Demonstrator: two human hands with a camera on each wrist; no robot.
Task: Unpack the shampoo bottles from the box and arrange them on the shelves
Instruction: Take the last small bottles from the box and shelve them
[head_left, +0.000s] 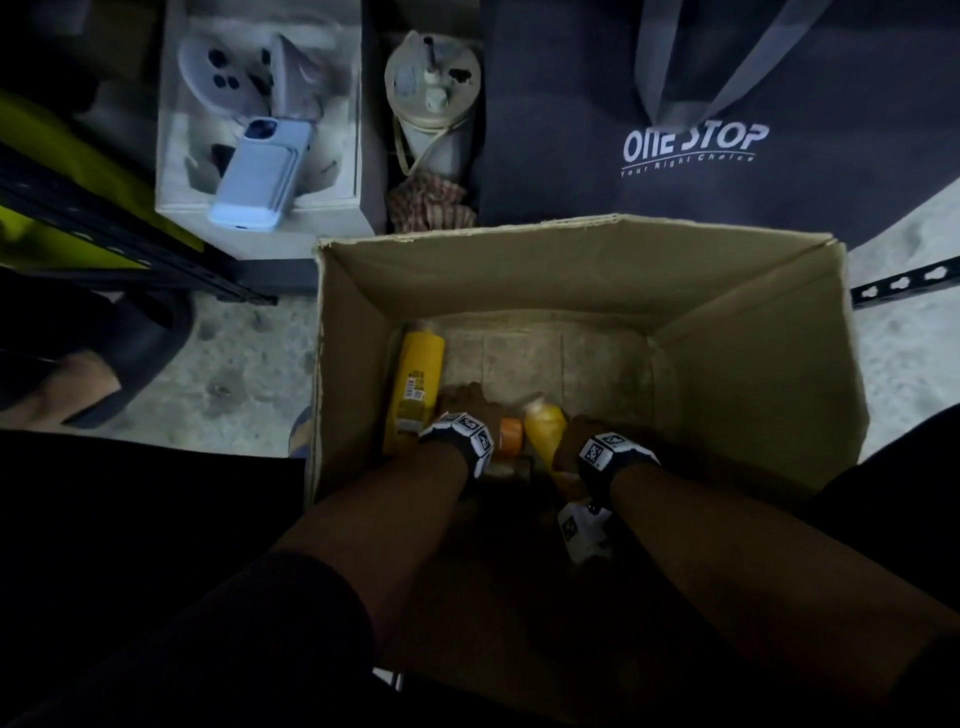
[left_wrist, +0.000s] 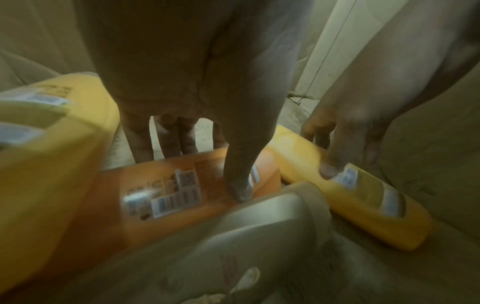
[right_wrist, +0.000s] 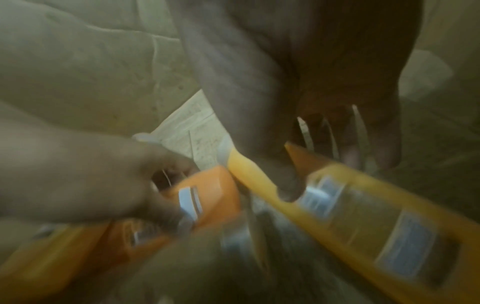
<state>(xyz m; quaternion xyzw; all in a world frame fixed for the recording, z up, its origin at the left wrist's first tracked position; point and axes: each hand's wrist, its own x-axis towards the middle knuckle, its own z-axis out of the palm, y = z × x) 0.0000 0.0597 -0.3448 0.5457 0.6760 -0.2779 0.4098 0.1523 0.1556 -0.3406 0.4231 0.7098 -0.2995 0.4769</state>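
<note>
An open cardboard box (head_left: 753, 364) stands on the floor, and both my hands reach down into it. A tall yellow bottle (head_left: 418, 384) lies against its left wall. My left hand (head_left: 465, 402) grips an orange bottle (left_wrist: 166, 195), thumb on the label and fingers on the far side. My right hand (head_left: 576, 441) grips a smaller yellow bottle (right_wrist: 363, 216) beside it, thumb on top and fingers behind. A pale beige bottle (left_wrist: 259, 226) lies nearest me, blurred. In the wrist views the left hand (left_wrist: 205, 164) and the right hand (right_wrist: 327, 172) sit close together.
Beyond the box stand a dark "ONE STOP" bag (head_left: 696, 145), a pale jug (head_left: 431, 104) and a white box (head_left: 337, 208) holding a phone. A dark metal rack (head_left: 104, 228) runs at the left, a slotted bar (head_left: 904, 283) at the right. A sandalled foot (head_left: 78, 384) rests left.
</note>
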